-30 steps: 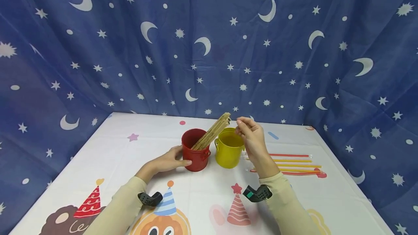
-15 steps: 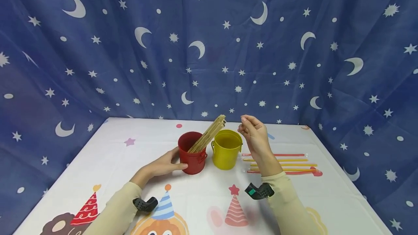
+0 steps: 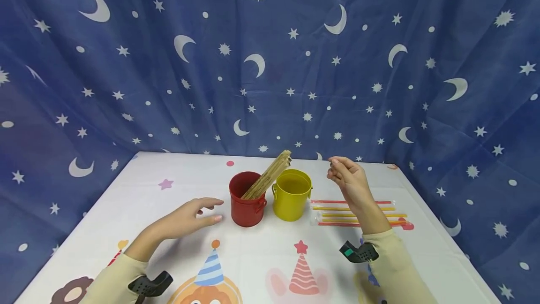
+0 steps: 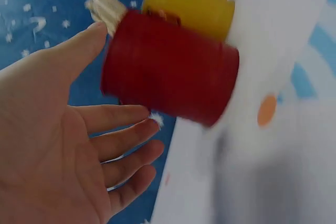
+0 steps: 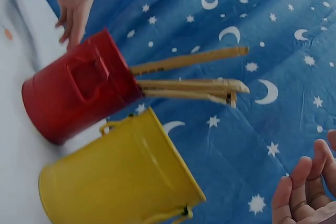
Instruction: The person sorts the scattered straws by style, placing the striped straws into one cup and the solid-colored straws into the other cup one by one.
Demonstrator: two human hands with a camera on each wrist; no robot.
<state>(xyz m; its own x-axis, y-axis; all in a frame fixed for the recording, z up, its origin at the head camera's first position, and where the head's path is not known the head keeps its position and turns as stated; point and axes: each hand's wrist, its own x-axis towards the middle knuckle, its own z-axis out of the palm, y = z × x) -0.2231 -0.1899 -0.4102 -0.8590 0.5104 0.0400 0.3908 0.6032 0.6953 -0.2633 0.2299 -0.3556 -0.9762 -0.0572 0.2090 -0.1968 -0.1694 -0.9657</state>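
A red bucket (image 3: 248, 210) stands upright on the table, with several tan, printed sticks (image 3: 270, 175) leaning out of it to the right; they look like paper-wrapped chopsticks. Close on its right is a yellow bucket (image 3: 290, 201). My left hand (image 3: 185, 219) is just left of the red bucket, thumb and fingers apart, holding nothing. In the left wrist view its palm faces the red bucket (image 4: 168, 69). Raised to the right of the yellow bucket, my right hand (image 3: 350, 182) has loosely bent fingers. No thing shows in its fingers (image 5: 299, 182) in the right wrist view.
Several red and yellow straws (image 3: 358, 215) in clear wrappers lie on the table at right, partly behind my right forearm. The table has a white cloth (image 3: 190, 168) with party-hat animal prints. Behind it hangs a blue curtain (image 3: 270, 60) with moons and stars.
My left hand has let go of the red bucket and drawn back to the left. My right hand has moved right, away from the yellow bucket. The buckets and sticks have stayed put.
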